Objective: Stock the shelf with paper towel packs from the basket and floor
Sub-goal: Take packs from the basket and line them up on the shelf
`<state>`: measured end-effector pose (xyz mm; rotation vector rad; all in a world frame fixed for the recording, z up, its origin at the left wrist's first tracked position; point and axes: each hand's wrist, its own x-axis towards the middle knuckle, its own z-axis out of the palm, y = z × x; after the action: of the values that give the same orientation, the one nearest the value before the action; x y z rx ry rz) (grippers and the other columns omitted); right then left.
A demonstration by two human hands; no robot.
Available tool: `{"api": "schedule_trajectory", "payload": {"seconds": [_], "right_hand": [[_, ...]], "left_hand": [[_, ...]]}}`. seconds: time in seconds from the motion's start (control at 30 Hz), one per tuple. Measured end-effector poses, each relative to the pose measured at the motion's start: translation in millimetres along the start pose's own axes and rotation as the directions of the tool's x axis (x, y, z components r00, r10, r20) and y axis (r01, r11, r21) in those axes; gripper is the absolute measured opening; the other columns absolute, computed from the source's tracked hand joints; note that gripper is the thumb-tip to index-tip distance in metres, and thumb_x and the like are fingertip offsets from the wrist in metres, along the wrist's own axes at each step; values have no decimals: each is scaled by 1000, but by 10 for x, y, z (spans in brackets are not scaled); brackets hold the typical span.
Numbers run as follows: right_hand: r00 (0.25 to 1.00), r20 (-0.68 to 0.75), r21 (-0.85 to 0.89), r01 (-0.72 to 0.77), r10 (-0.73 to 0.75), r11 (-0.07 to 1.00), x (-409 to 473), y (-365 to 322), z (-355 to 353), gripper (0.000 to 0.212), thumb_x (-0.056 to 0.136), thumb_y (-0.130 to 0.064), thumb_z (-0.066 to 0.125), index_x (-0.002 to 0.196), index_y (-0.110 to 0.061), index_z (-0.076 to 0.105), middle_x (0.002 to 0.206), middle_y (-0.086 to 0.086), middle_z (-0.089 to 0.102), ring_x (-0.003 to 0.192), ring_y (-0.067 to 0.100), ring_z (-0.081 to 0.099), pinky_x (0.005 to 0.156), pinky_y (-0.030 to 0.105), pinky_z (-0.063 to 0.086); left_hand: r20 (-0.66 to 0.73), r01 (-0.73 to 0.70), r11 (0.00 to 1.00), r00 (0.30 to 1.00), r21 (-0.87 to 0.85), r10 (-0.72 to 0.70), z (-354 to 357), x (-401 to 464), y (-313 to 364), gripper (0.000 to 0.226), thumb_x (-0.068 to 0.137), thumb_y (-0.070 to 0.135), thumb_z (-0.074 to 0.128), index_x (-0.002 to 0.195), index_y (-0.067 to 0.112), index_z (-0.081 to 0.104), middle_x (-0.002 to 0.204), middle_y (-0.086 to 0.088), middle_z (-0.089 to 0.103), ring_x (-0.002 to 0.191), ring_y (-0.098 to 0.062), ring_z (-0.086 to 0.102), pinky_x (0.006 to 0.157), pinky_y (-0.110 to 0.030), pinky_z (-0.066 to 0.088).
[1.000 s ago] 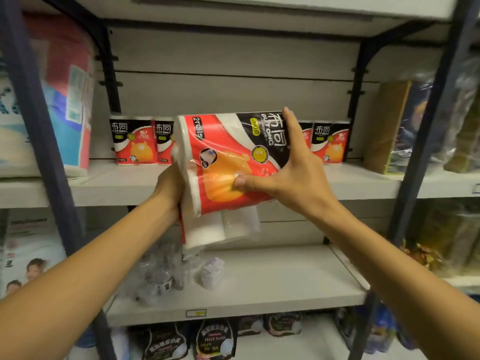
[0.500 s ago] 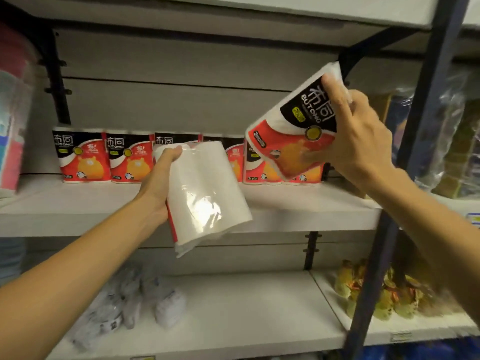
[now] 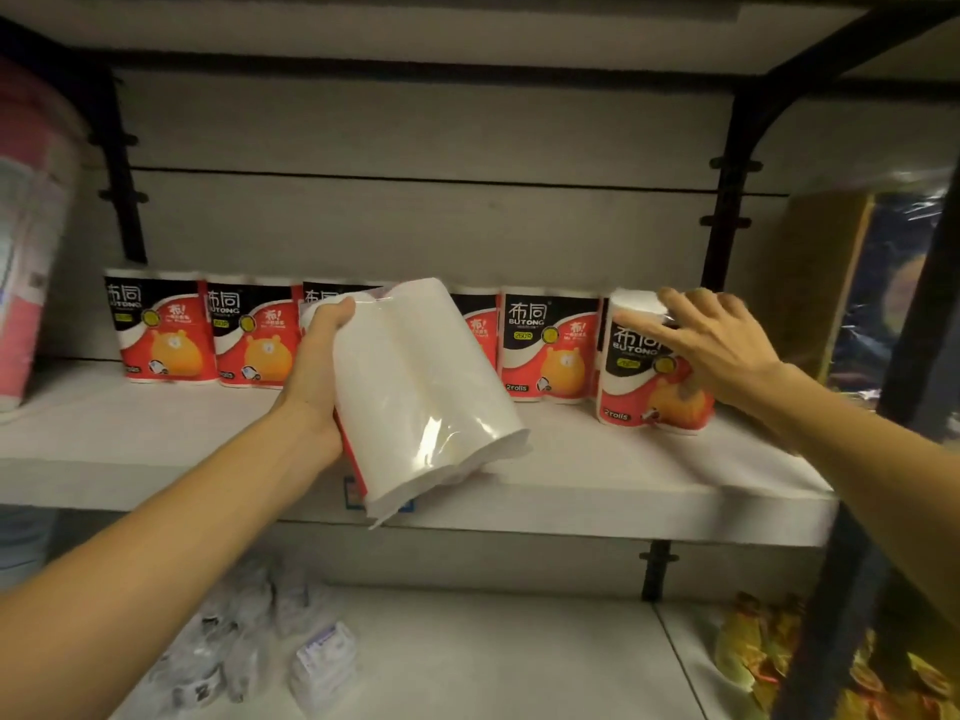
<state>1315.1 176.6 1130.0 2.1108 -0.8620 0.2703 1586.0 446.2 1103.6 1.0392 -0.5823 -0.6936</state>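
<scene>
You stood the right pack (image 3: 652, 366) on the shelf (image 3: 597, 475) at centre right, right hand (image 3: 711, 340) loosening, while your left hand (image 3: 317, 376) gripped another pack (image 3: 426, 397).

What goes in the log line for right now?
left hand: holds plain-side pack | right hand: open, on front pack | shelf: row standing

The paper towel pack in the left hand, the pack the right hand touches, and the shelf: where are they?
Pack in left hand (image 3: 426, 387): head view, plain white back.
Pack under right hand (image 3: 641, 366): head view, black and red front label.
Shelf (image 3: 649, 480): head view, bare top near front edge.
</scene>
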Motion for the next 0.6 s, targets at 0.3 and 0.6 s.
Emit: {"api": "schedule_trajectory", "payload": {"seconds": [0.3, 0.6], "right_hand": [[1000, 27, -52, 13, -12, 999, 286, 140, 252, 139, 65, -56, 81, 136, -42, -37, 152, 13, 20, 135, 35, 31, 112, 54, 27], [990, 47, 59, -139, 137, 989, 183, -234, 154, 122, 74, -45, 75, 146, -42, -24, 157, 24, -1, 143, 49, 5, 109, 70, 10]], "left_hand": [[-56, 14, 999, 998, -42, -16, 132, 116, -65, 38, 80, 57, 56, 99, 25, 67, 81, -4, 74, 78, -24, 67, 71, -35, 52], [-12, 30, 996, 999, -82, -31, 473, -27, -173, 49, 73, 56, 66, 109, 23, 68, 99, -7, 74, 88, -28, 70, 75, -41, 55]]}}
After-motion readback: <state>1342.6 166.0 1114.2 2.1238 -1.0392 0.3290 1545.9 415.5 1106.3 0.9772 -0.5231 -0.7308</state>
